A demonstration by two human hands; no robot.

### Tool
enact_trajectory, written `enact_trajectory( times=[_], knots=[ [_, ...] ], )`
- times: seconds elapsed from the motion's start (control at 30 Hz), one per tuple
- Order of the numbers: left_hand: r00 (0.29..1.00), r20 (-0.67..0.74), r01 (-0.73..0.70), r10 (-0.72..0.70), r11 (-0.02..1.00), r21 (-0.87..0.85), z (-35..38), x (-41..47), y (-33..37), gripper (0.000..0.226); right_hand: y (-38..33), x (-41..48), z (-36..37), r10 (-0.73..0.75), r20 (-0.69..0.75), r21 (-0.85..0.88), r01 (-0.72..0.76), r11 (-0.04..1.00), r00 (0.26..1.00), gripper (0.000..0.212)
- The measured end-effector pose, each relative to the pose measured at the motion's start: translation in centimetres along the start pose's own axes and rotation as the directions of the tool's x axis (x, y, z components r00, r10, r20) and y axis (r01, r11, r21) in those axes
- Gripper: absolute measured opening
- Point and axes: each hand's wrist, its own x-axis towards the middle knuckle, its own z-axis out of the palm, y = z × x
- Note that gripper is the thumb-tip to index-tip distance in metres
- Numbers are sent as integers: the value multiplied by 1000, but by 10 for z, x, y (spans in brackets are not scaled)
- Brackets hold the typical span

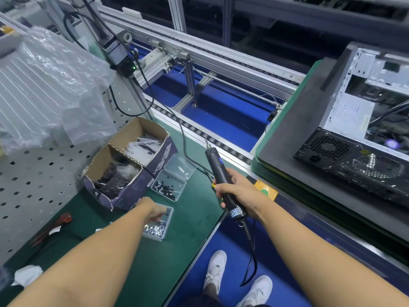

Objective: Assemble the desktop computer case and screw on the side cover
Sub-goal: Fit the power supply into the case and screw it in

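An open desktop computer case [345, 138] lies on a dark pad on the conveyor at the right, its inside and rear fan grille showing. My right hand [238, 189] grips a black electric screwdriver [218, 171] with its bit pointing up and away, left of the case. My left hand [155, 212] reaches down into a clear plastic tray of silver screws [158, 229] on the green bench mat; its fingertips are blurred and partly hidden. A second clear tray [168, 185] behind it holds dark screws.
A torn cardboard box [126, 165] with bagged parts stands left of the trays. Plastic bags [51, 85] hang over a pegboard at the left. A yellow button box [265, 191] sits on the bench edge. The roller conveyor [221, 63] runs behind. My white shoes stand below.
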Motion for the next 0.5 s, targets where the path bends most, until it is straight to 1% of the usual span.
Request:
enact_trajectory(
  times=[0.07,0.1,0.13,0.17,0.2,0.23,0.27,0.3,0.33,0.4,0.5],
  knots=[
    [994,-29,-100,102,993,68,-6,-9,7,21,-1,-1,-1,1,3,-8,-1,1000,1000,46],
    [987,-54,-146,150,987,69,-8,-12,11,22,-2,-2,-2,0,3,-14,0,1000,1000,46],
    [978,-72,-195,196,981,16,-9,-14,17,21,-2,-3,-3,-2,-2,-20,2,1000,1000,45],
    [969,-81,-241,233,963,-118,-8,-17,25,14,-3,-5,-5,-5,-9,-26,4,1000,1000,43],
    [962,-73,-274,264,917,-289,-7,-21,35,6,-3,-7,-6,-6,-20,-30,6,1000,1000,41],
    [955,-46,-281,294,841,-462,-7,-25,49,7,-4,-10,-9,-6,-32,-29,5,1000,999,39],
    [941,-14,-278,337,750,-600,-6,-31,65,15,-5,-13,-11,-6,-41,-28,5,1000,999,37],
    [922,11,-269,387,660,-701,-6,-36,84,22,-6,-17,-15,-9,-48,-26,8,1000,999,38],
    [899,23,-263,437,581,-770,-6,-42,104,24,-7,-22,-19,-18,-55,-25,16,1000,998,40],
    [857,28,-231,515,432,-872,-8,-55,147,21,-12,-32,-29,-48,-86,-22,47,999,995,48],
    [803,41,-101,594,205,-974,-12,-73,209,8,-21,-50,-48,-104,-160,-6,105,994,982,56]
  ],
)
